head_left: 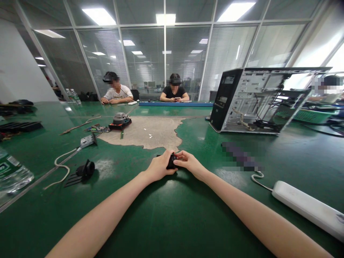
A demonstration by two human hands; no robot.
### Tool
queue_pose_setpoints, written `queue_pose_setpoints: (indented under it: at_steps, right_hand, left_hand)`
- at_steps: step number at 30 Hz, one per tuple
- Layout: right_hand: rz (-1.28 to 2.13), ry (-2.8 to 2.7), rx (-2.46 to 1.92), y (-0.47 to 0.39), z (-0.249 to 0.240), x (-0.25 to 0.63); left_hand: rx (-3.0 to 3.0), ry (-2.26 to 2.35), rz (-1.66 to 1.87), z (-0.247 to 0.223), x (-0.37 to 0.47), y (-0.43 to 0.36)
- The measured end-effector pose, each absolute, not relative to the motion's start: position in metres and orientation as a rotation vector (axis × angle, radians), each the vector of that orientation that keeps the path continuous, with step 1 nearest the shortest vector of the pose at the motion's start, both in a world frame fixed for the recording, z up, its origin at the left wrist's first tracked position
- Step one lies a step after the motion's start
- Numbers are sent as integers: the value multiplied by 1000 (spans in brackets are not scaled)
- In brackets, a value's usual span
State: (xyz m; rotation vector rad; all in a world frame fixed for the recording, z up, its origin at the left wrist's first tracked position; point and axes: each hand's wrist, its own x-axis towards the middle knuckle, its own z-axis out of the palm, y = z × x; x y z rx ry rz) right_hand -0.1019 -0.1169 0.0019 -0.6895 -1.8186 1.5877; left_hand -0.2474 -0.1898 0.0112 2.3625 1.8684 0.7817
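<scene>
A small black part [171,163] is gripped by the left hand [159,166] and pinched by the right hand [191,164] over the desk [168,222], its handling judged unfinished, while the computer case [225,100] is already opened and another black piece [86,170] is laid apart.

Bright overall, cool white. Ceiling panels [99,16] at 11, 12 and 1 o'clock blown out; strong light also from window [331,62] between 2 and 3. Glass partition [185,46] at 12 carries reflections. Glare on table [161,222] at 8, soft shadow under left hand [162,163] and right hand [188,161]. Black part [171,165] too dark for detail. Bottle [13,172] between 8 and 9 wide-angle stretched. Co-workers' heads [175,79] pixelated.
</scene>
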Motion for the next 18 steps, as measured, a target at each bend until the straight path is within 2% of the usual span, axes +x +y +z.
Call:
queue_pose_setpoints:
  at_steps: [7,18]
  right_hand:
    - [1583,-1878,-524,-121,5,-96]
    - [1535,-1906,-605,-120,2,-99]
  left_hand:
    - [2325,1891,769,10,-249,-189]
    - [2326,1864,805,10,-249,-190]
